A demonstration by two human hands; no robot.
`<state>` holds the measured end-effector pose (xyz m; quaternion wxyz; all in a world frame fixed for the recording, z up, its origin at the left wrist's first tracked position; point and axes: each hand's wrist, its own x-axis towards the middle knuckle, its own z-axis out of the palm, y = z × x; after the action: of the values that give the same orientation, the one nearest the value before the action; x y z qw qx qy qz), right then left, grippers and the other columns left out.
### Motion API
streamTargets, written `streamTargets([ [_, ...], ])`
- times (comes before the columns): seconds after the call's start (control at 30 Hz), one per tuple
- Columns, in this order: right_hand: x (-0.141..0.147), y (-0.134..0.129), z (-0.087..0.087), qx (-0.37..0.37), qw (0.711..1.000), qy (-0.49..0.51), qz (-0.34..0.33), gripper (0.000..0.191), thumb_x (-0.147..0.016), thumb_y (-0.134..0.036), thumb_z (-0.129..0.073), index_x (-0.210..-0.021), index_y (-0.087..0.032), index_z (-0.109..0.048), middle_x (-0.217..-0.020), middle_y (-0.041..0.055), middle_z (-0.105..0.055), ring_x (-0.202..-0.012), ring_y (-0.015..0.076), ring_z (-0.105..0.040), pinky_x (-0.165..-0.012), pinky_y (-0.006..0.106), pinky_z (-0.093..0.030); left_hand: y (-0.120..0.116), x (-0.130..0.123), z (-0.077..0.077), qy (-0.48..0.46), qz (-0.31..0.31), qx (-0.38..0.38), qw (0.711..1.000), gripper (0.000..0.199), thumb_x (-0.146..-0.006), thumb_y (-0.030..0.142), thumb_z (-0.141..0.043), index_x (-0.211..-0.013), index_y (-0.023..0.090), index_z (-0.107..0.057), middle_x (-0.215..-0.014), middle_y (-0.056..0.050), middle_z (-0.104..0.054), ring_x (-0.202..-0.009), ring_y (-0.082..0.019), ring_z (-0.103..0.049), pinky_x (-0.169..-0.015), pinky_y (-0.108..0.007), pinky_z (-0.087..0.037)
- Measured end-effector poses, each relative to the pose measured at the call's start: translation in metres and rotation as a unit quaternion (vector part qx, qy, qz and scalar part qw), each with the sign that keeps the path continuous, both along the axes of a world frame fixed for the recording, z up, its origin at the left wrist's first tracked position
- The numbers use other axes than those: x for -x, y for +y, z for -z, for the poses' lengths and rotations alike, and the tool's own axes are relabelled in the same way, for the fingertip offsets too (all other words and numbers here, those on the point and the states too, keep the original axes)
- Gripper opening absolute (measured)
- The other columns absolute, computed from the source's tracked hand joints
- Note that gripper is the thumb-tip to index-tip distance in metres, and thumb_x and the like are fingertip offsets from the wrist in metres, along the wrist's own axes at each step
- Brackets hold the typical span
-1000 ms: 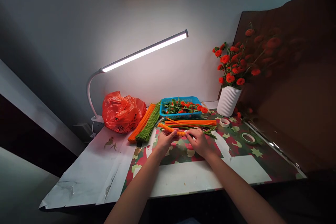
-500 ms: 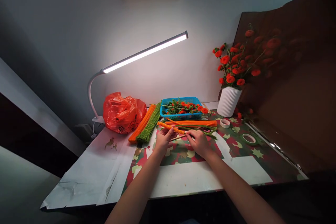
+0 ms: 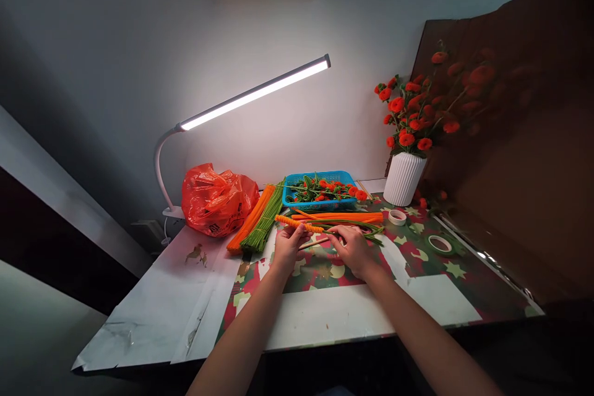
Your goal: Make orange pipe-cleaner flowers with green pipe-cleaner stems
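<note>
Over the table [image 3: 153,297], near orange strips [image 3: 352,217], an orange coil [image 3: 288,221] pinched in the left hand [image 3: 288,247]; right hand [image 3: 351,250] narrowed on a stick [image 3: 313,243], perhaps also on the coil's dark end, too small to be sure. Underneath, a patterned cover [image 3: 320,272] of green and red with pale stars, white sheets [image 3: 325,315] along the front and left. Behind the strips, a blue basket [image 3: 318,205] of red flowers [image 3: 323,184]; to the right, two tape rolls [image 3: 398,222] and a white vase [image 3: 404,179] of blooms [image 3: 406,138]. To the left, bundled stems [image 3: 265,226] beside a red bag [image 3: 218,201]. Beyond, grey wall [image 3: 352,105] lit by a lamp [image 3: 255,94], brown board [image 3: 501,167] at right.
</note>
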<state>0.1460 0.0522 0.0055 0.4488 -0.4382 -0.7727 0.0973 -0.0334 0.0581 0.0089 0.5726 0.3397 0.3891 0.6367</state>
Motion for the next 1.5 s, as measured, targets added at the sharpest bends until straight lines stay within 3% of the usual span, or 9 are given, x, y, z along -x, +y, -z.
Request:
streamTargets([
  [0.2, -0.004, 0.0, 0.001, -0.004, 1.0, -0.006, 0.006, 0.017, -0.089, -0.023, -0.05, -0.079, -0.021, -0.064, -0.082, 0.0023, -0.071, -0.079, 0.0185, -0.063, -0.076, 0.032, -0.036, 0.004, 0.003, 0.004, -0.01, -0.007, -0.006, 1.0, 0.05, -0.048, 0.04, -0.086, -0.084, 0.011, -0.068, -0.069, -0.004, -0.07, -0.058, -0.014, -0.067, -0.061, -0.024, -0.054],
  [0.37, -0.002, -0.003, -0.003, 0.015, 0.999, -0.004, -0.034, 0.017, -0.089, -0.021, -0.051, -0.077, -0.021, -0.064, -0.08, 0.0007, -0.071, -0.078, 0.0174, -0.063, -0.076, 0.032, -0.035, 0.004, 0.003, 0.004, -0.018, -0.008, -0.002, 1.0, 0.049, -0.045, 0.04, -0.087, -0.079, 0.01, -0.067, -0.068, -0.003, -0.07, -0.057, -0.013, -0.067, -0.058, -0.022, -0.054],
  [0.67, 0.003, -0.005, -0.004, 0.023, 0.998, 0.006, -0.06, 0.02, -0.09, -0.022, -0.049, -0.077, -0.021, -0.065, -0.084, 0.0017, -0.072, -0.079, 0.0179, -0.064, -0.072, 0.032, -0.034, 0.0, -0.004, 0.005, 0.01, 0.044, -0.004, 0.999, 0.048, -0.049, 0.04, -0.086, -0.081, 0.009, -0.068, -0.068, -0.005, -0.071, -0.056, -0.014, -0.066, -0.059, -0.023, -0.054],
  [0.77, 0.004, -0.006, -0.005, 0.025, 0.998, 0.004, -0.057, 0.02, -0.089, -0.022, -0.05, -0.076, -0.02, -0.064, -0.083, 0.002, -0.072, -0.078, 0.0182, -0.064, -0.072, 0.032, -0.033, 0.0, -0.005, 0.005, 0.017, 0.05, -0.01, 0.999, 0.047, -0.051, 0.04, -0.085, -0.081, 0.009, -0.068, -0.069, -0.005, -0.071, -0.056, -0.014, -0.066, -0.06, -0.025, -0.054],
  [1.0, -0.004, -0.001, -0.003, 0.018, 1.0, 0.001, -0.01, 0.015, -0.089, -0.025, -0.051, -0.083, -0.022, -0.065, -0.086, 0.0021, -0.072, -0.083, 0.0197, -0.064, -0.077, 0.034, -0.032, 0.005, 0.004, 0.004, -0.007, -0.02, 0.008, 1.0, 0.045, -0.052, 0.041, -0.085, -0.079, 0.01, -0.066, -0.07, -0.004, -0.07, -0.06, -0.014, -0.067, -0.061, -0.023, -0.054],
  [1.33, 0.0, -0.004, -0.002, 0.005, 1.0, 0.016, -0.023, 0.017, -0.089, -0.021, -0.051, -0.077, -0.021, -0.064, -0.08, 0.0009, -0.071, -0.075, 0.0177, -0.063, -0.074, 0.033, -0.034, 0.004, 0.001, 0.005, -0.008, -0.009, 0.003, 1.0, 0.047, -0.049, 0.041, -0.085, -0.08, 0.01, -0.067, -0.074, -0.006, -0.071, -0.059, -0.013, -0.066, -0.06, -0.022, -0.053],
  [1.5, 0.003, -0.005, -0.001, 0.005, 1.0, 0.01, -0.028, 0.019, -0.089, -0.02, -0.05, -0.076, -0.021, -0.063, -0.08, 0.0013, -0.071, -0.074, 0.018, -0.063, -0.072, 0.032, -0.034, 0.0, -0.007, 0.006, 0.016, 0.031, -0.002, 0.999, 0.049, -0.047, 0.042, -0.086, -0.08, 0.011, -0.068, -0.068, -0.006, -0.071, -0.055, -0.014, -0.066, -0.06, -0.025, -0.054],
])
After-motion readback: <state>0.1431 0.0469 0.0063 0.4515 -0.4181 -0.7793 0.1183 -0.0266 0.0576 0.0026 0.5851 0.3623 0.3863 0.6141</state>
